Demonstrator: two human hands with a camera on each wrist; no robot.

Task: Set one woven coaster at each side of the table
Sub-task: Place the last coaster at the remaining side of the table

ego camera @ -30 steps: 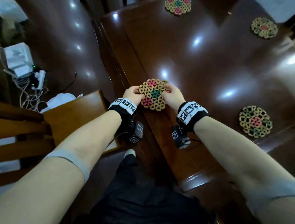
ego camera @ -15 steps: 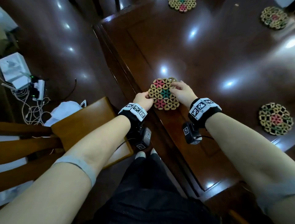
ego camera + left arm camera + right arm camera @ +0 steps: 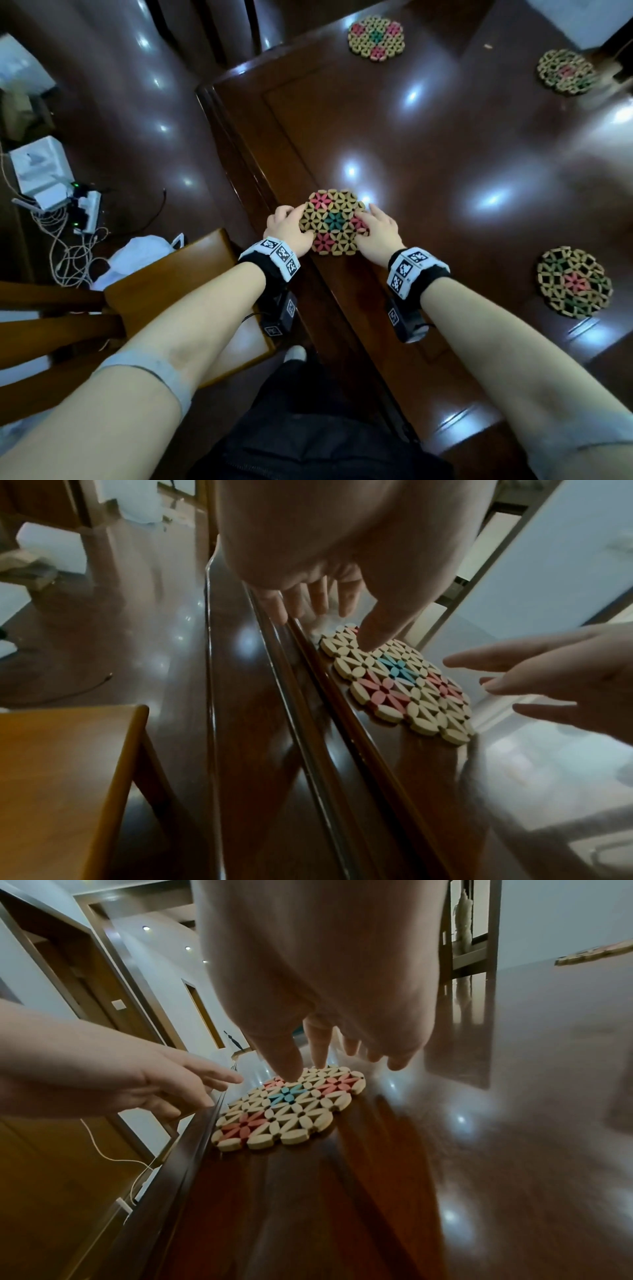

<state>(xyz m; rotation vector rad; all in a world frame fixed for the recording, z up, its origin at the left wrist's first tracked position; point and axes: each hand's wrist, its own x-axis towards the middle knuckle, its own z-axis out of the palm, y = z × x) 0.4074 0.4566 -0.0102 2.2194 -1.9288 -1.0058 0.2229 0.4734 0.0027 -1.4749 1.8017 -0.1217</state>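
Woven coaster [image 3: 331, 223] lies flat on the dark glossy table [image 3: 445, 144], right by the table's left edge, in front of me. My left hand [image 3: 289, 229] is at its left rim, thumb tip pressing down on the top of the coaster in the left wrist view [image 3: 397, 688], the other fingers [image 3: 318, 599] straight and spread past the table edge, not curled round anything. My right hand [image 3: 378, 231] is at the right rim, thumb tip down on the coaster top in the right wrist view [image 3: 287, 1107], remaining fingers [image 3: 320, 1045] extended and loose beyond it. So both grips are wide, flat contact only, nothing pinched or lifted. Coaster pattern: tan petals, pink flowers, one teal flower in the centre. Three other coasters on the same table, all well apart from this one: far coaster [image 3: 376, 38] near the far edge, far-right coaster [image 3: 566, 71] toward the right far corner, near-right coaster [image 3: 574, 282] by the edge on my right side. Wooden chair [image 3: 164, 294] sits just beside the table on my left, below my left forearm. On the floor further left: white box [image 3: 41, 169], tangle of cables [image 3: 65, 246], white plastic bag [image 3: 137, 253]. Black wrist bands with marker tags on both wrists.
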